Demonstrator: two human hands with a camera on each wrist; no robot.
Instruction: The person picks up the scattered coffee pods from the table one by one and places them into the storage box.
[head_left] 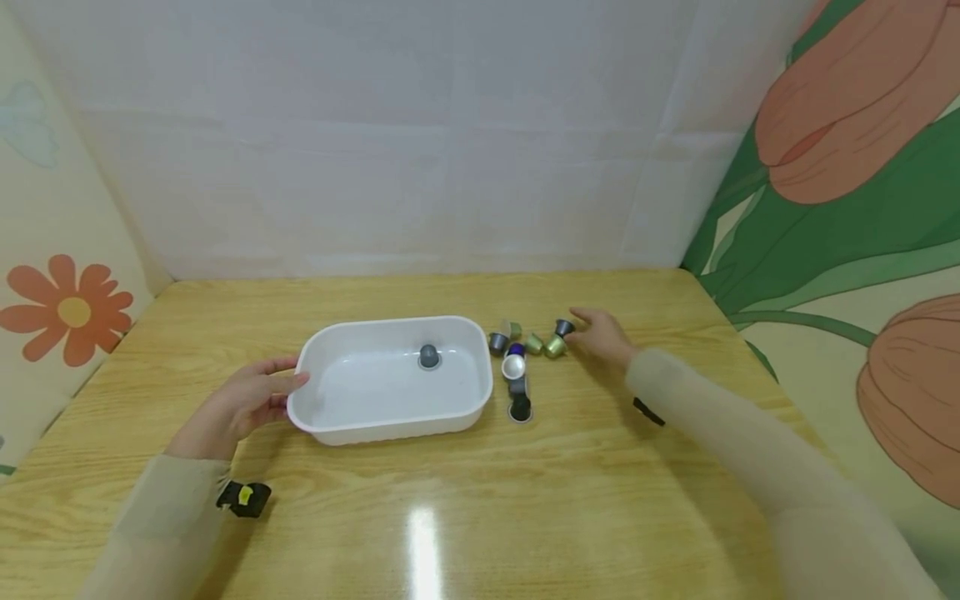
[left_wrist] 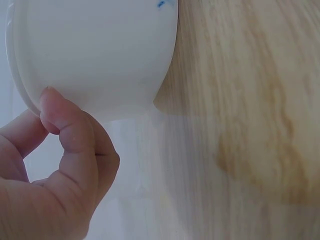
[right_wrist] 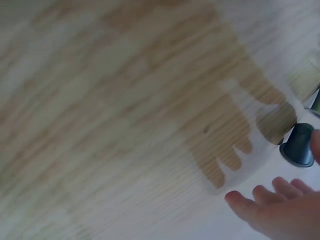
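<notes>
A white plastic tub [head_left: 390, 426] stands on the table, and one grey coffee capsule [head_left: 428, 357] sits inside it. My left hand [head_left: 251, 398] pinches the tub's left rim; in the left wrist view, fingertips [left_wrist: 55, 110] press its outer wall. To the right of the tub lies a loose group of capsules: a black capsule [head_left: 520, 407], a white-faced capsule [head_left: 513, 367], a green capsule [head_left: 555, 347] and several others. My right hand [head_left: 602, 335] is beside a dark grey capsule [right_wrist: 299, 145] at the group's right end, its fingers extended and apart.
A wooden table [head_left: 525, 517] carries everything. Behind it hangs a white cloth [head_left: 420, 150]. Flower-patterned panels [head_left: 840, 275] stand at both sides. Black straps [head_left: 244, 498] are on both wrists.
</notes>
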